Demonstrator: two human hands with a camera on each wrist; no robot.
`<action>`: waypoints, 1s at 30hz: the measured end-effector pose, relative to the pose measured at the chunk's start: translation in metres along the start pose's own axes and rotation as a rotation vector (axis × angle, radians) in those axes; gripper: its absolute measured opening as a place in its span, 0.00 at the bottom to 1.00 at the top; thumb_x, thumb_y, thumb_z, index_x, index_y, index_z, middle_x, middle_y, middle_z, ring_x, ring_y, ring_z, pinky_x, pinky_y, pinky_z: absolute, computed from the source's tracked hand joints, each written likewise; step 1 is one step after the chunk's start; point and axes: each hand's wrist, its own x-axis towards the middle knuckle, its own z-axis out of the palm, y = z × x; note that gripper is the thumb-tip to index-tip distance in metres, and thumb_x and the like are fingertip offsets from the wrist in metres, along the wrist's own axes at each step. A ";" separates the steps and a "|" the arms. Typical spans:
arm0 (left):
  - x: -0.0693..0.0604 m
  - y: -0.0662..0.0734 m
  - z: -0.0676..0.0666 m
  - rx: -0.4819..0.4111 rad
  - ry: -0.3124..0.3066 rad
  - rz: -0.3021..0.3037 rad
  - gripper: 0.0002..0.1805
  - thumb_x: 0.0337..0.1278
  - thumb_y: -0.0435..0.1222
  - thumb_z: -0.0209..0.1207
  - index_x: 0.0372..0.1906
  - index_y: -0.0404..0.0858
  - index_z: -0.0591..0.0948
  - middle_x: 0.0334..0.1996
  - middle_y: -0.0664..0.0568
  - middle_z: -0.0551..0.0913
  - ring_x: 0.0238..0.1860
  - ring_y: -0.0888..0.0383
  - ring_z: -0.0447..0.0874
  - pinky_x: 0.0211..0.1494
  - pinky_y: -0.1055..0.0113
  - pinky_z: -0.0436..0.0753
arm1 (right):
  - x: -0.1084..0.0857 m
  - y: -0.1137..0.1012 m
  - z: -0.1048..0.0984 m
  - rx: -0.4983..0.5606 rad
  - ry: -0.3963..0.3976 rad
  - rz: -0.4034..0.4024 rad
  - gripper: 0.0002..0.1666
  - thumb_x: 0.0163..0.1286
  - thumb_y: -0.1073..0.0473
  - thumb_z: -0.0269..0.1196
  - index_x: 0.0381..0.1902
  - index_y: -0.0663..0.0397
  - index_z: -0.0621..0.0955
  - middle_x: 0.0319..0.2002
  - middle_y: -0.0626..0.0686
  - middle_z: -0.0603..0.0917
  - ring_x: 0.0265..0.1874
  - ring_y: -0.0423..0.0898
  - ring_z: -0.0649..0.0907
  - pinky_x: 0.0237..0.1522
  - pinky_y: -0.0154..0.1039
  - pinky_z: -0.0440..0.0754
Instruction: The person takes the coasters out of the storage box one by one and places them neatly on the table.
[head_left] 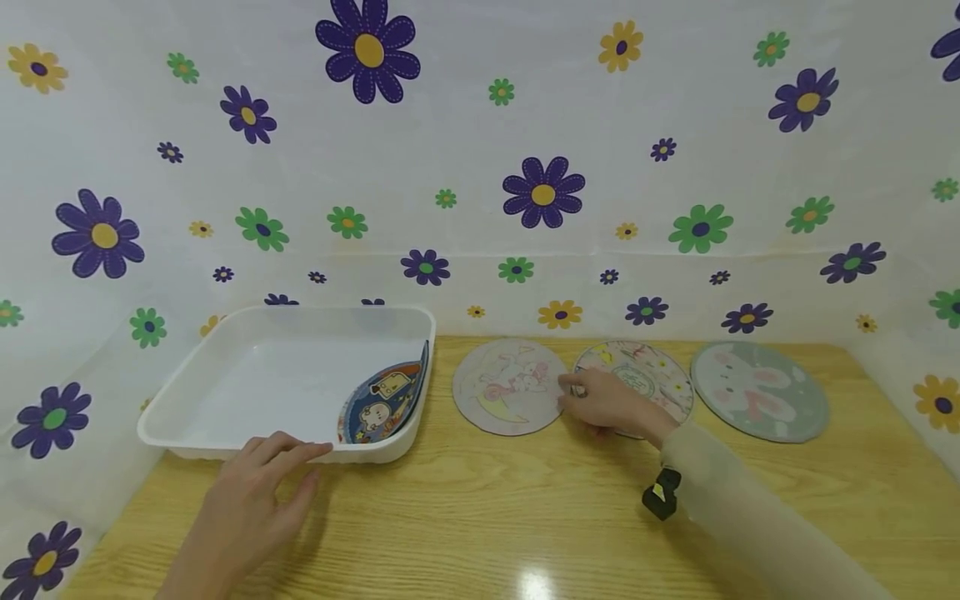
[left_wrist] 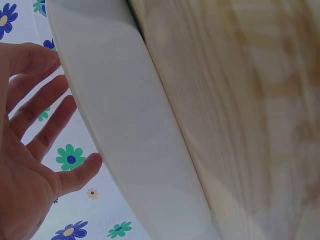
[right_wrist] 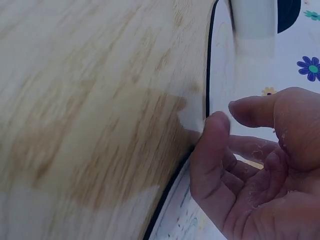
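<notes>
Fingers [right_wrist: 212, 145], right wrist view, perhaps touching mat [right_wrist: 221, 60]

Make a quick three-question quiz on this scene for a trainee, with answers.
1. True or false: the blue mat is inside the tray.
2. How many round mats lie on the table?
3. Fill in: the tray's near rim is touched by the ____.

Key:
1. True.
2. Three.
3. Left hand.
</notes>
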 end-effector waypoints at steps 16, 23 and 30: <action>0.000 -0.001 0.001 0.013 -0.008 0.010 0.16 0.44 0.31 0.71 0.42 0.46 0.89 0.34 0.59 0.85 0.37 0.55 0.81 0.37 0.55 0.80 | -0.024 0.002 -0.007 -0.287 0.263 -0.222 0.22 0.73 0.56 0.62 0.60 0.61 0.83 0.39 0.57 0.90 0.33 0.45 0.85 0.36 0.41 0.84; 0.000 -0.004 0.001 0.032 0.001 0.049 0.15 0.43 0.32 0.71 0.41 0.46 0.89 0.34 0.59 0.84 0.37 0.54 0.82 0.34 0.54 0.79 | -0.034 0.005 -0.005 -0.349 0.324 -0.283 0.23 0.72 0.55 0.63 0.61 0.60 0.82 0.53 0.62 0.88 0.49 0.58 0.88 0.52 0.54 0.86; 0.000 -0.005 0.001 0.051 -0.012 0.064 0.15 0.43 0.33 0.71 0.41 0.48 0.88 0.35 0.60 0.84 0.36 0.56 0.82 0.35 0.55 0.79 | -0.045 0.011 -0.002 -0.405 0.392 -0.305 0.30 0.72 0.47 0.63 0.65 0.57 0.80 0.63 0.65 0.81 0.63 0.65 0.80 0.64 0.63 0.76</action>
